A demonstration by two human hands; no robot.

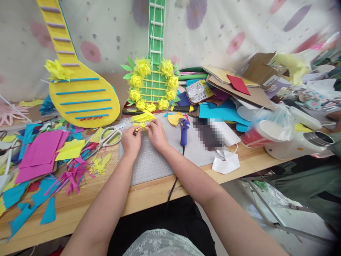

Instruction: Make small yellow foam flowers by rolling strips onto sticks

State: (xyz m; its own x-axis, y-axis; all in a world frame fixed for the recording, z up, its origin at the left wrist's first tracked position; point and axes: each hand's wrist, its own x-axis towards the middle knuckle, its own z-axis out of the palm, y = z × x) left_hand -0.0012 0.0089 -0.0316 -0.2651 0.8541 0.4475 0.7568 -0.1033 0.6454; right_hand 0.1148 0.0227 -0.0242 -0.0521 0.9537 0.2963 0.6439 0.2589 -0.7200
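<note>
My left hand point(132, 141) and my right hand point(157, 134) meet over the grey cutting mat point(149, 165), fingers closed on a small yellow paper piece point(139, 125) between them. Just behind it lies more folded yellow paper point(144, 116). To the right of my right hand a purple glue gun point(183, 133) rests on the mat, its cord running over the table edge. White-handled scissors point(110, 137) lie left of my left hand. Behind my hands stands a green paper guitar point(156, 80) with yellow paper flowers around its body.
A yellow paper guitar point(85, 97) leans at the back left. Magenta sheets point(39, 153), blue scraps and shreds cover the left side. Cardboard and coloured sheets are heaped at back right, near a bagged cup point(266, 131) and an open bottle point(293, 144). A person is at the far right.
</note>
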